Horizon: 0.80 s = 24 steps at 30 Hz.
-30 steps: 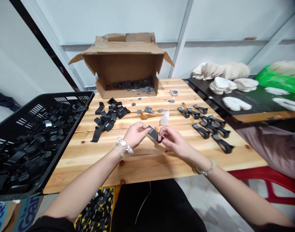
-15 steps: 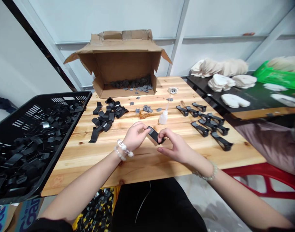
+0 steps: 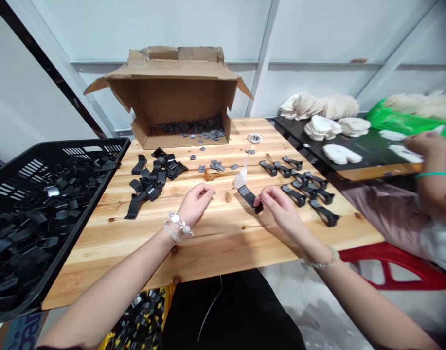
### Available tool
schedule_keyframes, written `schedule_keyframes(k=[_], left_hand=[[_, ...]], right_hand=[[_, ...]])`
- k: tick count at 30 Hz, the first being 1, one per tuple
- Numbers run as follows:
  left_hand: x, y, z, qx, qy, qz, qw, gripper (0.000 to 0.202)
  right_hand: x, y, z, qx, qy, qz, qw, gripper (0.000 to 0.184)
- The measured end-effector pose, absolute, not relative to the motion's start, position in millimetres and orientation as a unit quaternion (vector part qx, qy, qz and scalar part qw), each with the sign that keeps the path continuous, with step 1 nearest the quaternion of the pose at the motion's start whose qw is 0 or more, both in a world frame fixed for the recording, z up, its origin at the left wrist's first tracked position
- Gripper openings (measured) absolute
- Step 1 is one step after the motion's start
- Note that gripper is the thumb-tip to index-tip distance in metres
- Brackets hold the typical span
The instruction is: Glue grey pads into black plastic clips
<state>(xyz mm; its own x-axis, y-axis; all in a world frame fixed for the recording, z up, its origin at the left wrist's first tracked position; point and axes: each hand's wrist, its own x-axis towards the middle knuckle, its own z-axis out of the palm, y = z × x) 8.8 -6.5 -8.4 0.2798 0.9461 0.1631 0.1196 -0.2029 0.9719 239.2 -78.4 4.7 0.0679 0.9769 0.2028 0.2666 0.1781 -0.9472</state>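
My right hand (image 3: 279, 209) pinches one end of a black plastic clip (image 3: 249, 198) just above the wooden table (image 3: 215, 238). My left hand (image 3: 196, 203) hovers a little to the left of the clip with curled fingers and holds nothing. A small white glue bottle (image 3: 240, 177) stands just behind the clip. A loose pile of black clips (image 3: 153, 180) lies to the left of my hands. A row of black clips (image 3: 303, 187) lies to the right.
An open cardboard box (image 3: 175, 97) with small grey pieces stands at the back. Grey pieces (image 3: 215, 165) lie scattered before it. A black crate (image 3: 36, 214) full of clips sits at the left. Another person's hand (image 3: 425, 146) works at the dark table on the right with white pads (image 3: 339, 153).
My left hand has let go of the clip. My right hand has carried the clip to the right. Another person's hand has come into view at the right.
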Motion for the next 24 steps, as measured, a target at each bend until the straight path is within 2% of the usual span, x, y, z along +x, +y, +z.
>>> schedule_keyframes(k=[6, 14, 20, 24], left_hand=[[12, -7, -10, 0.632, 0.414, 0.429, 0.494, 0.021], [11, -7, -12, 0.636, 0.418, 0.420, 0.495, 0.019], [9, -5, -11, 0.648, 0.408, 0.412, 0.494, 0.028], [8, -4, -14, 0.650, 0.410, 0.403, 0.497, 0.034]], right_hand=[[299, -48, -1, -0.608, -0.551, 0.303, 0.484, 0.045], [315, -23, 8, -0.651, -0.591, 0.288, 0.380, 0.055], [312, -17, 16, -0.670, -0.612, 0.240, 0.345, 0.050], [300, -20, 28, -0.664, -0.610, 0.210, 0.378, 0.043]])
